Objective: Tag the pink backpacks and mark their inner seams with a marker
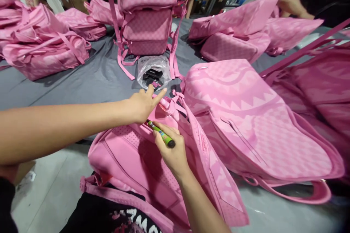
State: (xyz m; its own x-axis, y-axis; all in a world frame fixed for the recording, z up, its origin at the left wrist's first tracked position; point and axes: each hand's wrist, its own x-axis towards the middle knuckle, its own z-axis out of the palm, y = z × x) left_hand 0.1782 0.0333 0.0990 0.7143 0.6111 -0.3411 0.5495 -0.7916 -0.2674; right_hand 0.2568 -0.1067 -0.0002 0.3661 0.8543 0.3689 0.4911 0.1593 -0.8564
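A pink backpack (164, 189) lies across my lap and the table edge, its perforated back panel and straps toward me. My right hand (175, 149) is over it, fingers closed around a green marker (161, 133) with black ends. Crossing above the backpack's top, my left hand (142, 103) is stretched forward with its fingers apart. Its fingertips are at the near edge of a clear plastic bag (142, 63) holding black pieces and some pink bits. I cannot tell whether they touch the bag. The marker's far end is partly hidden by my left hand.
Another pink backpack (243, 98) lies close on my right. More pink backpacks are piled at the left (43, 43) and back right (232, 36). One backpack (147, 25) stands upright behind the plastic bag, straps hanging down. Grey cloth (106, 83) covers the table. People stand beyond it.
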